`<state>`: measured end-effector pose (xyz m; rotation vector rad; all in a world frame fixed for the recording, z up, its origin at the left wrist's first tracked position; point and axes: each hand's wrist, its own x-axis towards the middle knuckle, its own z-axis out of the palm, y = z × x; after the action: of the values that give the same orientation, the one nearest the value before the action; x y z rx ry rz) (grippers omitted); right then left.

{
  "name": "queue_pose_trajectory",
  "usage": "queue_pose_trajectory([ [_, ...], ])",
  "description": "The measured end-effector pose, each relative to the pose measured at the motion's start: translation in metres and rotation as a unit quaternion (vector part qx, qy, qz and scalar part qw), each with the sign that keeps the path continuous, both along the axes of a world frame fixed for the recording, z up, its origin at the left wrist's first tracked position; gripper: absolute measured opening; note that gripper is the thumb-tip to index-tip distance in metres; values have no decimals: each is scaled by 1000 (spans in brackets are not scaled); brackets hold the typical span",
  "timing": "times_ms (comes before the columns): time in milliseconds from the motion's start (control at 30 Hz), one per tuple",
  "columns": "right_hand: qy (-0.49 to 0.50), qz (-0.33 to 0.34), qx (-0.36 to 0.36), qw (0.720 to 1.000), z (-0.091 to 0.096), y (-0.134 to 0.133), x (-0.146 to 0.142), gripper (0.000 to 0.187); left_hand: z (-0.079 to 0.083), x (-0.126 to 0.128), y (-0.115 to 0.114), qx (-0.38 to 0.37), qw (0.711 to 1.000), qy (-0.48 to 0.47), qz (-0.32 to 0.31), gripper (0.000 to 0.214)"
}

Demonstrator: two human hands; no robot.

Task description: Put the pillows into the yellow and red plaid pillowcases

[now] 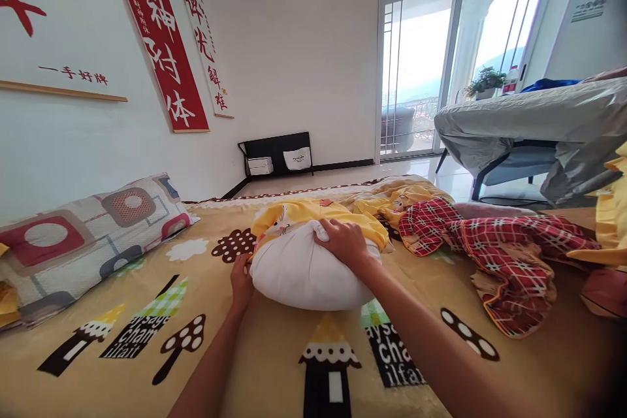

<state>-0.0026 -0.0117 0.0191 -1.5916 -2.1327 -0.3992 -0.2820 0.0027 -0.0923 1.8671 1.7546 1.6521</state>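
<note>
A plump white pillow lies on the bed in front of me, its far side covered by a yellow pillowcase with a cartoon face printed on it. On the pillow's top, my right hand is closed, its fingers gripping a gathered fold of the white fabric. My left hand is at the left side, closed around the edge of the yellow pillowcase where it meets the pillow. Some left fingertips are hidden behind the cloth.
A patterned pillow rests on the left of the printed bedspread. Red plaid cloth lies crumpled on the right. Beyond the bed stand a covered table, a blue-grey chair and a low black stand.
</note>
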Motion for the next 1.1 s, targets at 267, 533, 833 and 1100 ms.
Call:
queue_pose_trajectory([
  [267,24,-94,24,995,-6,12,49,35,40,21,-22,-36,982,5,-183,14],
  [533,43,-131,4,991,-24,9,87,35,52,68,-36,-71,963,227,-128,13],
  [833,66,36,-38,996,-12,-25,61,50,48,107,9,-7,989,-65,134,6],
  [1100,-23,29,-77,996,-27,-38,43,64,59,97,-15,39,999,-28,24,5],
])
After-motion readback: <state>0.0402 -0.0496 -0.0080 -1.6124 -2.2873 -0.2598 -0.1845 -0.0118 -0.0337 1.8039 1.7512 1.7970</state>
